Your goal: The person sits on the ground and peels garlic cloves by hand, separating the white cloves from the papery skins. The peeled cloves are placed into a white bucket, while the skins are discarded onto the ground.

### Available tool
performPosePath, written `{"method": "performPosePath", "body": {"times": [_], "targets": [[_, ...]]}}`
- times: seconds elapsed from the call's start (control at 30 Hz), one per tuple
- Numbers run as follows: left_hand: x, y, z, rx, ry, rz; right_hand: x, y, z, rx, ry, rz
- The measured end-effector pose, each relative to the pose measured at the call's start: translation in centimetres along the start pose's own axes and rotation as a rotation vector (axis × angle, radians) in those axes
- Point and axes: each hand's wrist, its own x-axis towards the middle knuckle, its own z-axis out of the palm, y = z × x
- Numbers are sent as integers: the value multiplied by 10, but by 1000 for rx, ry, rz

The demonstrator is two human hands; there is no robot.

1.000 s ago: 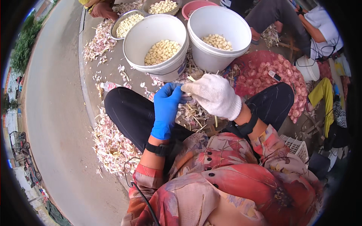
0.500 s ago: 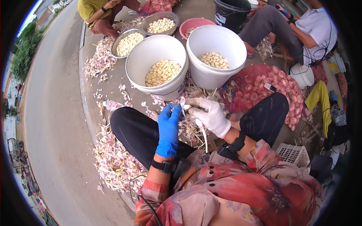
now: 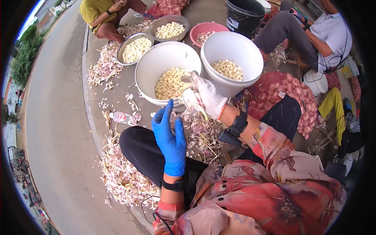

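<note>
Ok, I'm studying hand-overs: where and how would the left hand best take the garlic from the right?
Probably grip the garlic by its rounded left side, coming from the left: that bulge is exposed and faces the open left hand, while the right hand covers the upper right.

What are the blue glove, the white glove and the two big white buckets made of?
The blue glove looks like thin rubber, maybe nitrile: smooth, slightly shiny, hugging tightly. The white glove seems knitted cloth, perhaps cotton: dull and textured. The two big white buckets are probably plastic: smooth, with thick, ridged rims.
</note>
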Motion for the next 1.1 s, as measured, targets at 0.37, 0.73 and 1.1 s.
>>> {"method": "performPosePath", "body": {"times": [0.37,0.73,1.1], "targets": [[-17,11,43,44,-481,376,-106,64,-27,-92,357,-134],[-27,9,61,-183,-385,-66,-120,63,-57,-944,245,-728],[-28,12,41,-921,-306,-682,-145,23,-42,-356,73,-271]]}}
